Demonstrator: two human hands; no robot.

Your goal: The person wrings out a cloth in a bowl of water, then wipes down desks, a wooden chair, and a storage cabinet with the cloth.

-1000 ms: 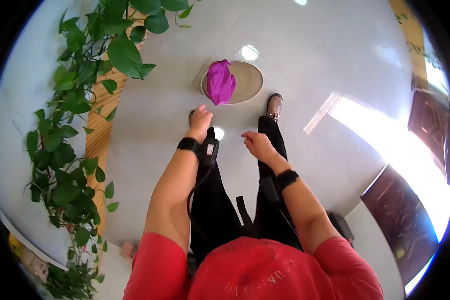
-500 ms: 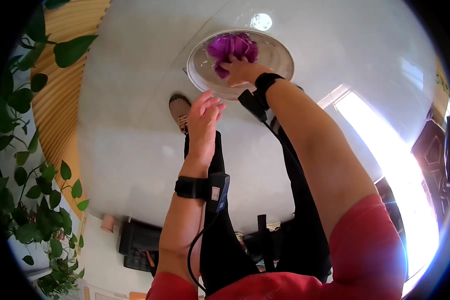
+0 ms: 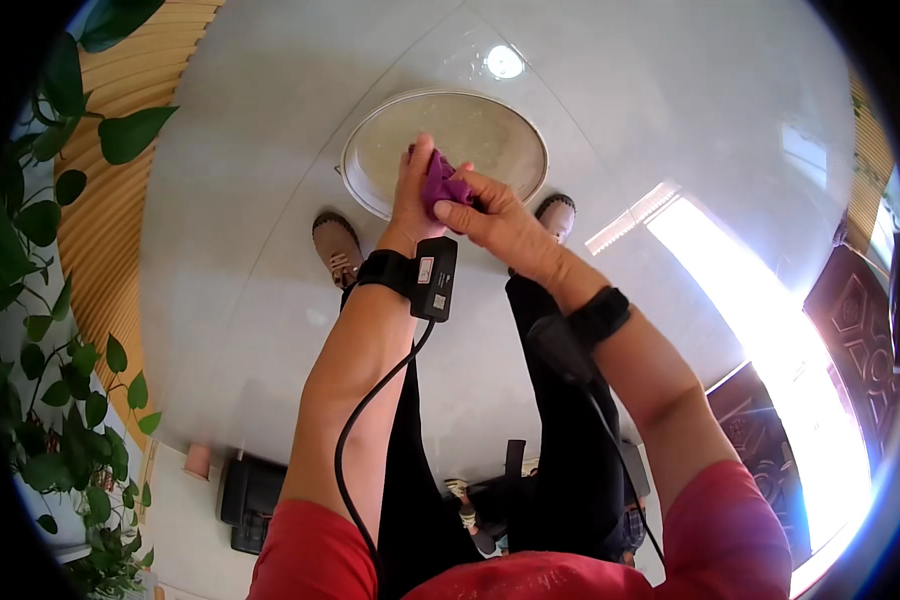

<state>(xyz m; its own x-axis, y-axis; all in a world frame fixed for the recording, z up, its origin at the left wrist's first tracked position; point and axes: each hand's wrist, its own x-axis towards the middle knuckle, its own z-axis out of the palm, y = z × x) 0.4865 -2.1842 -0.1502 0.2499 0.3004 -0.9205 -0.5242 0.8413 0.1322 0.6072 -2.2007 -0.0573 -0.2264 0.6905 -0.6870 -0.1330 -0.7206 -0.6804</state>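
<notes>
Purple cloth (image 3: 442, 182), in the head view, is bunched directly between both hands, above the near side of the basin (image 3: 485, 140). Left hand (image 3: 412, 200) and right hand (image 3: 500, 222) are clamped on it from opposite sides, equally near; folds and fingers hide any long axis.

Your left hand (image 3: 412, 195) and right hand (image 3: 500, 218) cover part of the purple cloth (image 3: 442, 184), perhaps most, and mask the basin (image 3: 485, 130) rim at six o'clock. Your left-wrist box (image 3: 446, 270) has illegibly small print. Shadowed edges crop the plant (image 3: 70, 460) toward eight o'clock.
</notes>
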